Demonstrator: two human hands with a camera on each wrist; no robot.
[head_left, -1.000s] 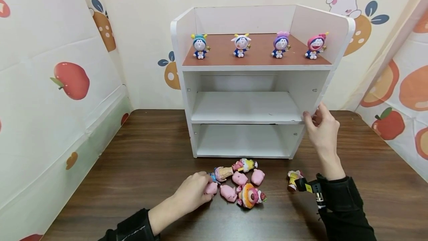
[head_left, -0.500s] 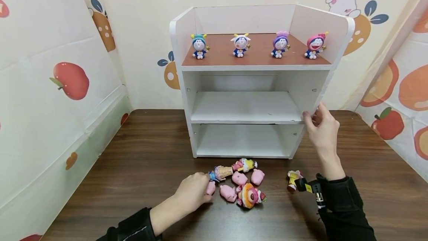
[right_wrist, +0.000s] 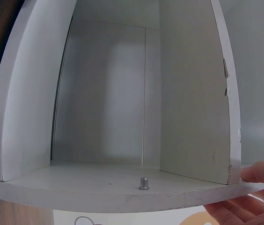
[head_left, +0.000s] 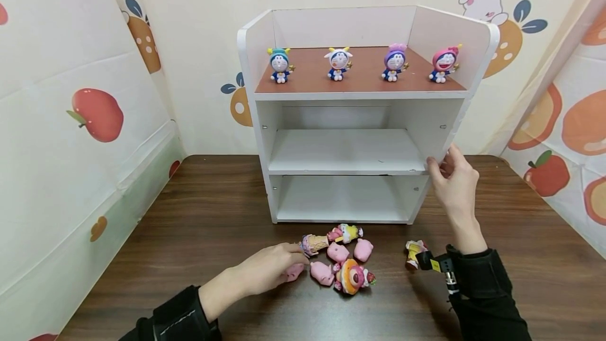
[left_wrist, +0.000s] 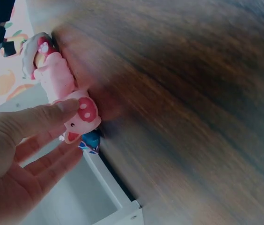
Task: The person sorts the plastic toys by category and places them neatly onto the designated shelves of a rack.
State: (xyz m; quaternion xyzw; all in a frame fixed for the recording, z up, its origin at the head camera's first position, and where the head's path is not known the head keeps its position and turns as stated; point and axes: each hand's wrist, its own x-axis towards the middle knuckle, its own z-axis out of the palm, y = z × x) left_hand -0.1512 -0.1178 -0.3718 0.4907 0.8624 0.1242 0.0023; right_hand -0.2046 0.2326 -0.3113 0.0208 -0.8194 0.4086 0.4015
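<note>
Though four figurines (head_left: 337, 70) are up, plenty looks left

They stand near the top front edge of the cabinet (head_left: 360, 96). Toy pile (head_left: 347, 277) sits well in from the worktop (head_left: 199, 246) back edge; left hand (head_left: 265, 271) pinches a pink pig (left_wrist: 79, 125) there, right hand (head_left: 456, 178) grips the cabinet's right side.

toy pigs (head_left: 338, 252) lie before the shelf unit (head_left: 347, 151).

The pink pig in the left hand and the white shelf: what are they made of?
The pink pig looks like plastic or rubbery vinyl with a smooth finish: its shape is rounded and molded-looking. I can't tell if it's squishy.

The white shelf is probably wood board with a smooth white coating, since chips along one edge show something brownish underneath.
</note>
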